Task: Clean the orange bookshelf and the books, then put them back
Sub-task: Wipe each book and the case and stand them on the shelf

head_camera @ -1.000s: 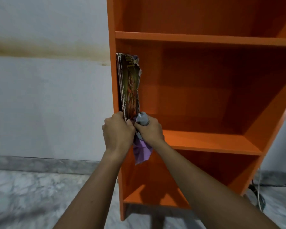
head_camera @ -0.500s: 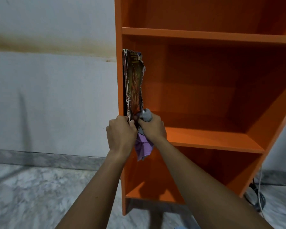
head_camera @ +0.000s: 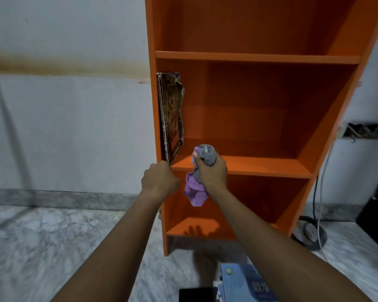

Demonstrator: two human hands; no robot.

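Note:
The orange bookshelf (head_camera: 258, 57) stands against a white wall. A worn book with a torn dark cover (head_camera: 171, 116) stands upright on the middle shelf, pressed against the left side panel. My left hand (head_camera: 159, 182) is a closed fist just below the book's lower front corner, at the shelf's front edge. My right hand (head_camera: 212, 173) grips a bunched purple and grey cloth (head_camera: 195, 192), which hangs down in front of the shelf edge, to the right of the book.
Blue books (head_camera: 247, 284) and a black flat object (head_camera: 198, 295) lie on the marble floor below my arms. Coiled cables (head_camera: 312, 234) sit at the shelf's right foot. A dark object (head_camera: 375, 205) stands at the right edge.
Both hands have come off the book, which now stands alone on the shelf. My left hand dropped a little below it and my right hand moved right with the cloth.

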